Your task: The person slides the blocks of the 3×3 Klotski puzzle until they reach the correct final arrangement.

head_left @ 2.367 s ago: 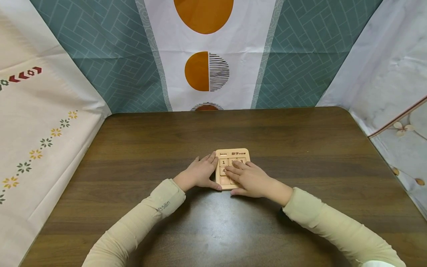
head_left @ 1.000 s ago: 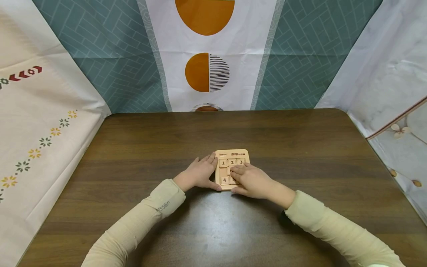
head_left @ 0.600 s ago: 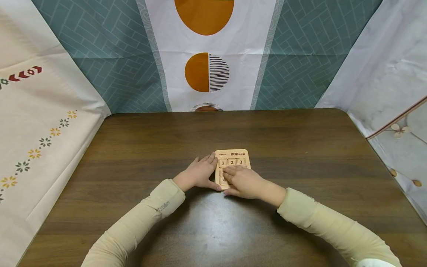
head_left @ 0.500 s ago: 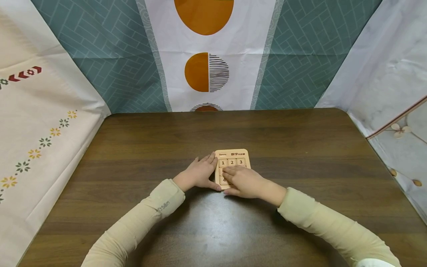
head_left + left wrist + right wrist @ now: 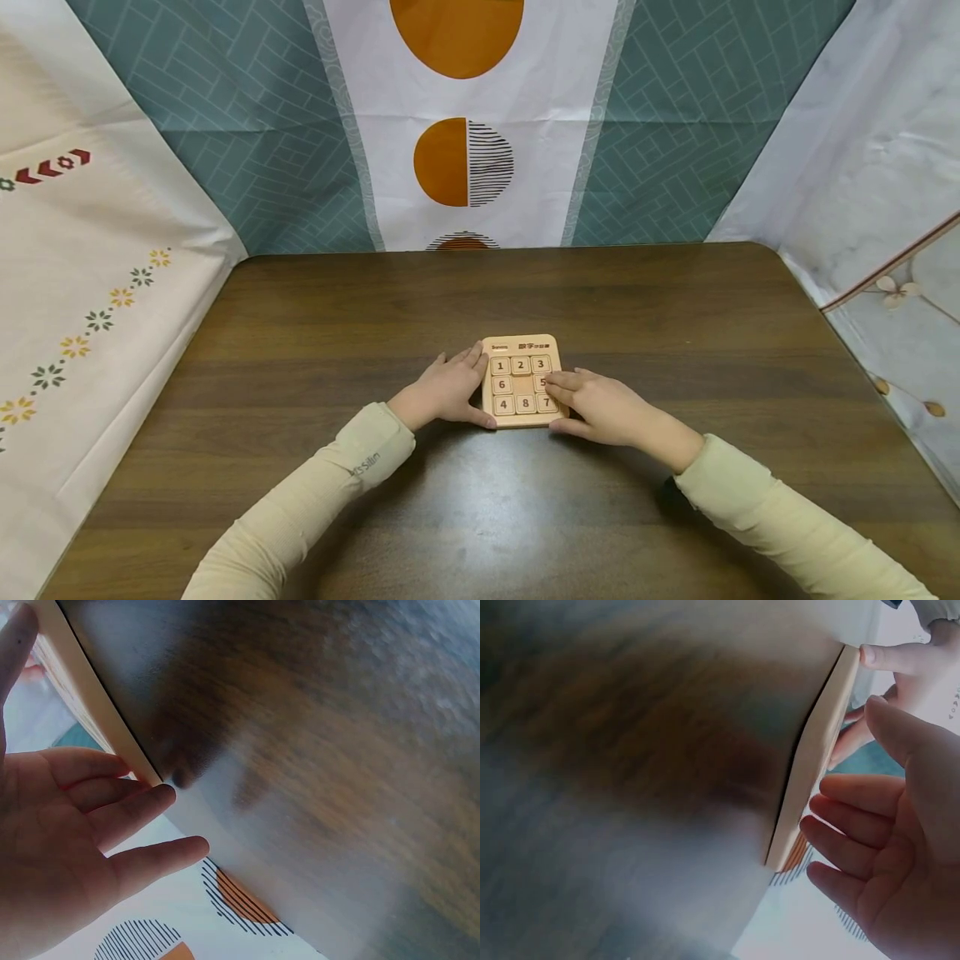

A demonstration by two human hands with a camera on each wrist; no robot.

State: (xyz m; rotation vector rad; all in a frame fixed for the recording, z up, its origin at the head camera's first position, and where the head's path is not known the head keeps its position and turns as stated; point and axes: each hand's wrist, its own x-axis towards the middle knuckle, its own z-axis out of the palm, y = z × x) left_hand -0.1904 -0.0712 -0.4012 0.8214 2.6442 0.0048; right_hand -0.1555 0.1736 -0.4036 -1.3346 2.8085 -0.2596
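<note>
Wooden number board (image 5: 521,421): flat on the bench (image 5: 360,312), about midway between its two far corners and well in from the far edge, roughly squared to that edge so the digits read upright for the person
Left hand (image 5: 447,388): fingers straight along the board's left side, thumb spread to its near left corner, gripping nothing; probably a brace against sideways pushes, placed so the face is left uncovered
Right hand (image 5: 606,408): fingers extended, wrapped round nothing, coming in from the side of the bench's right edge; fingertips over tile 5 (image 5: 539,382), thumb at the board's near edge by its right corner, perhaps to support the hand
Tile 5's place: right end of the middle row; whether the fingertips press or merely touch is hard to tell
Bare square (image 5: 522,385): board's centre, between tile 6 (image 5: 502,384) and tile 5, presumably giving a neighbour room to slide
Row toward the bench's far edge: tile 1 (image 5: 500,365), tile 2 (image 5: 521,365), tile 3 (image 5: 541,364)
Row nearest the person: tile 4 (image 5: 503,405), tile 8 (image 5: 526,404), tile 7 (image 5: 547,403), likely held in line by the frame
</note>
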